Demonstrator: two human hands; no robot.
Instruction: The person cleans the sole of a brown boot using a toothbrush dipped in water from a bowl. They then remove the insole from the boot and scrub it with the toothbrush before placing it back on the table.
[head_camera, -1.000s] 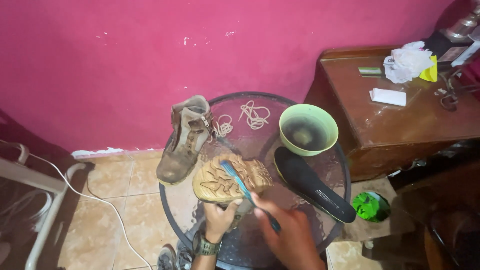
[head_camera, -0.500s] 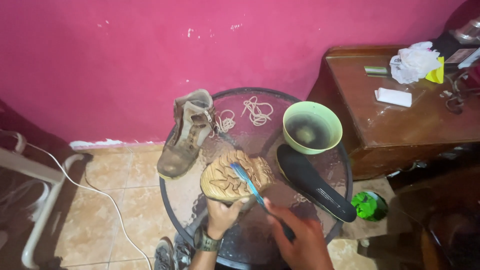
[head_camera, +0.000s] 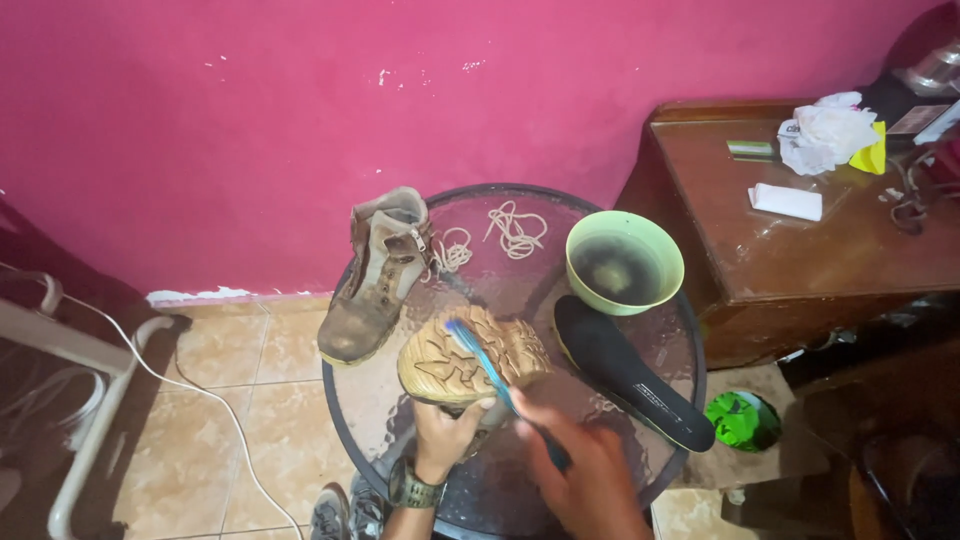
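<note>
On the round glass table, the left hand grips a tan boot turned sole-up near the table's 6 o'clock edge, fingers curled around the boot's near end with the thumb pressed against its side. The right hand is blurred; its fingers appear wrapped together around the handle of a blue toothbrush, whose head lies on the sole's tread, pointing toward 11 o'clock.

The likeliest trouble, judging from the layout: the boot sits close to the rim, held only at one end, so a hard stroke could twist it out of the grip or push it off the glass. The green bowl at 1 o'clock holds dark liquid — a wide sweep of the right elbow or brush could tip it onto the black insole lying at 3 o'clock. The second boot stands at 10 o'clock, its toe overhanging the rim, with loose laces at 12 o'clock.

The left wrist, wearing a watch, rises nearly vertical from below — the right forearm angles in from 5 o'clock.
</note>
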